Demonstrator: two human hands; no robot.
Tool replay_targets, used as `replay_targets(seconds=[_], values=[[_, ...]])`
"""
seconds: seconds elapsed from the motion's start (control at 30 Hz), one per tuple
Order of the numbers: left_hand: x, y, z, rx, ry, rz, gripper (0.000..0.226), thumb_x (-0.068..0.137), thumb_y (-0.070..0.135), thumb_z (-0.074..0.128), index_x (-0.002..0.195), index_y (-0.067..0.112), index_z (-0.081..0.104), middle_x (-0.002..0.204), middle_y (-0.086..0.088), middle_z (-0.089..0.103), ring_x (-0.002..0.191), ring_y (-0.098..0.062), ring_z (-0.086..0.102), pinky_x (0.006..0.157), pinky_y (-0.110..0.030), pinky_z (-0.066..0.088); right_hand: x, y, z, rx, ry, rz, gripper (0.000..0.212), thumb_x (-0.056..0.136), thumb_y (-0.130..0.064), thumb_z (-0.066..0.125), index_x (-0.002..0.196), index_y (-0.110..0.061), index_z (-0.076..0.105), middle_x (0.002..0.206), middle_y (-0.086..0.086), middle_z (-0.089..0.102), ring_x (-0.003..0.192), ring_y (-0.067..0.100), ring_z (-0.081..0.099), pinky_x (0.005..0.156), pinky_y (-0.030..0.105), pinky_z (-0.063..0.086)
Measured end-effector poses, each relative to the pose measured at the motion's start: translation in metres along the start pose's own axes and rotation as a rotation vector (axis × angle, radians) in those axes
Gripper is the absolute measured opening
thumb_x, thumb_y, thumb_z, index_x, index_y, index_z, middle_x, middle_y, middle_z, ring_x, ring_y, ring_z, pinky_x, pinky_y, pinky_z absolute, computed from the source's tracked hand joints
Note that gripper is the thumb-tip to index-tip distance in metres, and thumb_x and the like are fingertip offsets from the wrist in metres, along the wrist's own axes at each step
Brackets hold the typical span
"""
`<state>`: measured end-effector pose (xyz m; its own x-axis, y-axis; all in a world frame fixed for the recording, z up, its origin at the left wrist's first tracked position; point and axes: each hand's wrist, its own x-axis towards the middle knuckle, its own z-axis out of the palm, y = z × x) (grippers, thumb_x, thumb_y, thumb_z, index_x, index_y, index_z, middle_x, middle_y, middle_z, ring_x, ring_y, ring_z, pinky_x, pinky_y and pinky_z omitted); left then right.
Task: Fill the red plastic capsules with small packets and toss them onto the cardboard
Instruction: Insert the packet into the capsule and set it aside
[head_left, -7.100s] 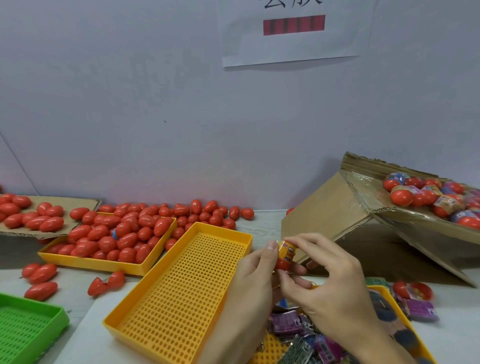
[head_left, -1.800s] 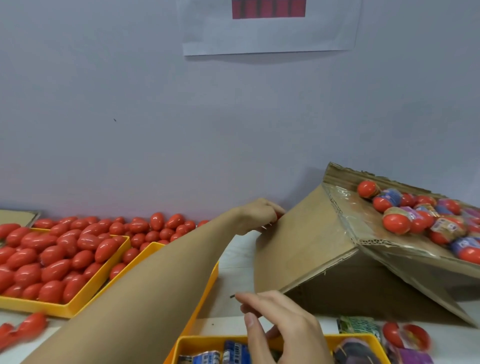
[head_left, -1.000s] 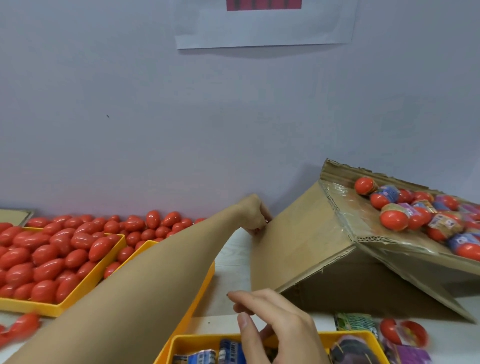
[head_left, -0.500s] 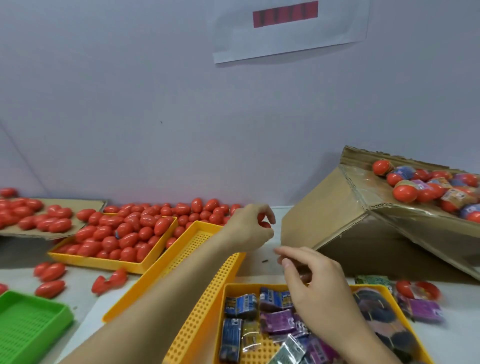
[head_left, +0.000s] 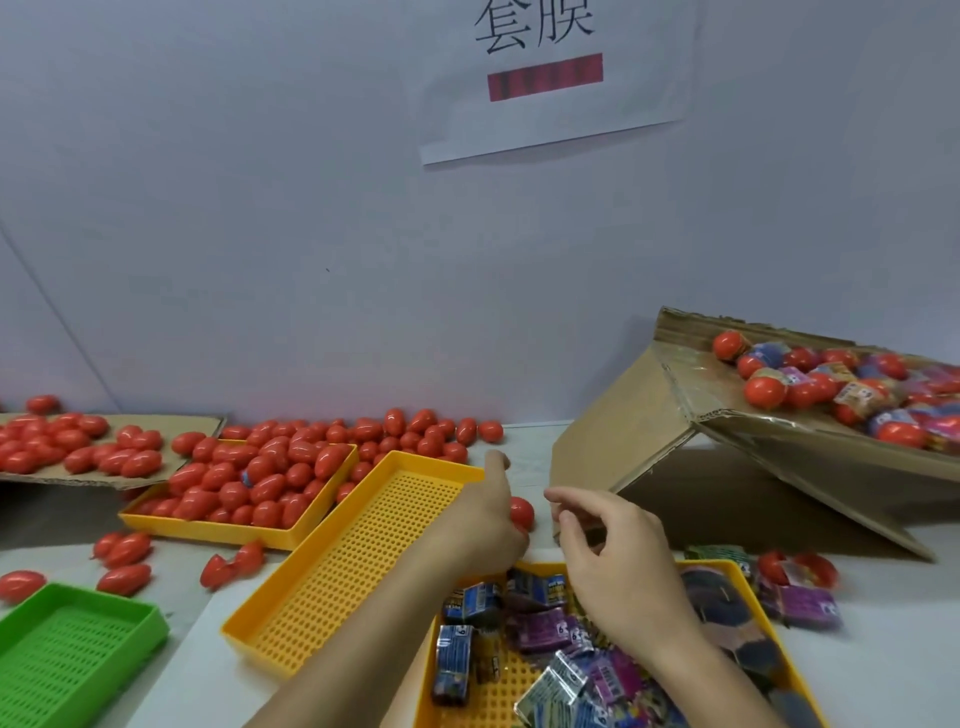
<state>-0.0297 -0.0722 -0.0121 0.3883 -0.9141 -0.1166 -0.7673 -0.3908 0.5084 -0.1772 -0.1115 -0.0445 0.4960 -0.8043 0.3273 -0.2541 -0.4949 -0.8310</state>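
Left hand grips a red capsule beside the packet tray

The glossy, egg-shaped red capsule (head_left: 521, 512) sits in the curled fingers of the left hand (head_left: 485, 519), above the table between the bare perforated yellow tray (head_left: 363, 551) and the sloping corrugated cardboard (head_left: 691, 410). The right hand (head_left: 618, 566) hovers, fingers loosely bent and holding nothing, over crinkly foil packets (head_left: 540, 629) in a yellow tray (head_left: 737, 571).

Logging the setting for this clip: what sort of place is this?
Probably a small hand-packing workstation in a workshop or factory. A yellow tray heaped with red capsules, another tray of small packets, and a propped cardboard sheet collecting filled capsules point to piecework assembly. A printed sign hangs on the wall.
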Motion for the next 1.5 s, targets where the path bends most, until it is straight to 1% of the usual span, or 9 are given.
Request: replay_targets(seconds=[0.2,0.3,0.53,0.8,0.97,1.03,1.1,1.3,1.5], values=[[-0.036,0.006,0.009,-0.731,0.327,0.045,0.007,0.098,0.018,0.055,0.101,0.023,0.059,0.091,0.000,0.069,0.067,-0.004,0.065,0.055,-0.016,0.049,-0.001,-0.004,0.000,0.050,-0.103,-0.030,0.032,0.097,-0.027,0.062,0.124,-0.045,0.060,0.106,-0.028,0.062,0.103,-0.006,0.056,0.090,0.024,0.054],[-0.048,0.006,0.014,-1.078,0.274,-0.039,0.021,0.103,0.016,0.048,0.098,0.015,0.068,0.092,-0.010,0.073,0.072,-0.017,0.070,0.058,-0.026,0.054,-0.004,-0.010,0.000,0.114,-0.138,-0.052,0.042,0.090,-0.032,0.071,0.118,-0.058,0.053,0.109,-0.032,0.060,0.109,0.001,0.056,0.088,0.028,0.054],[-0.053,0.000,0.015,-1.231,0.234,0.030,0.034,0.097,0.032,0.057,0.094,0.001,0.069,0.081,-0.015,0.071,0.071,-0.023,0.069,0.071,-0.042,0.058,-0.007,-0.019,0.004,0.104,-0.067,-0.205,0.043,0.079,-0.025,0.081,0.113,-0.047,0.065,0.107,-0.026,0.065,0.106,0.002,0.060,0.080,0.023,0.053],[-0.055,0.002,0.015,-1.137,0.300,0.086,0.059,0.082,0.051,0.058,0.095,-0.006,0.062,0.068,-0.003,0.063,0.061,-0.016,0.060,0.057,-0.032,0.051,-0.007,-0.020,0.010,0.004,0.003,-0.302,0.056,0.076,-0.012,0.083,0.106,-0.053,0.060,0.106,-0.027,0.063,0.097,0.002,0.060,0.072,0.010,0.047],[-0.059,0.001,0.010,-0.940,0.375,0.158,0.038,0.101,0.041,0.047,0.086,0.014,0.068,0.072,0.000,0.067,0.065,-0.015,0.060,0.065,-0.036,0.052,-0.007,-0.024,0.007,0.221,-0.003,-0.200,0.013,0.082,-0.048,0.065,0.093,-0.051,0.073,0.092,-0.018,0.072,0.089,0.006,0.067,0.071,0.018,0.051],[-0.060,-0.003,0.008,-0.831,0.428,0.193,0.016,0.100,0.017,0.053,0.092,0.027,0.063,0.087,0.010,0.066,0.073,-0.008,0.061,0.068,-0.031,0.054,-0.006,-0.023,0.006,0.333,-0.036,-0.100,0.019,0.083,-0.051,0.058,0.097,-0.052,0.070,0.087,-0.015,0.075,0.084,0.006,0.070,0.071,0.017,0.054],[-0.061,-0.005,0.007,-0.740,0.377,0.263,0.027,0.094,0.007,0.061,0.102,0.033,0.061,0.099,0.016,0.064,0.085,-0.005,0.063,0.073,-0.027,0.057,-0.004,-0.020,0.007,0.429,-0.069,0.000,0.027,0.086,-0.046,0.055,0.109,-0.036,0.065,0.087,-0.008,0.076,0.082,0.009,0.072,0.070,0.019,0.056],[-0.066,0.000,0.007,-0.652,0.359,0.336,0.032,0.080,0.026,0.081,0.103,0.033,0.061,0.098,0.022,0.065,0.088,-0.003,0.063,0.070,-0.020,0.054,-0.002,-0.014,0.009,0.589,-0.124,0.193,0.043,0.084,-0.048,0.054,0.111,-0.018,0.068,0.094,0.008,0.076,0.092,0.022,0.074,0.086,0.044,0.059],[-0.064,0.001,0.007,-0.668,0.403,0.304,0.019,0.087,0.019,0.075,0.101,0.030,0.068,0.092,0.016,0.072,0.089,-0.002,0.068,0.078,-0.023,0.056,-0.002,-0.016,0.006,0.692,-0.164,0.235,0.048,0.078,-0.049,0.063,0.108,-0.012,0.069,0.094,0.013,0.075,0.089,0.026,0.073,0.076,0.040,0.058]])
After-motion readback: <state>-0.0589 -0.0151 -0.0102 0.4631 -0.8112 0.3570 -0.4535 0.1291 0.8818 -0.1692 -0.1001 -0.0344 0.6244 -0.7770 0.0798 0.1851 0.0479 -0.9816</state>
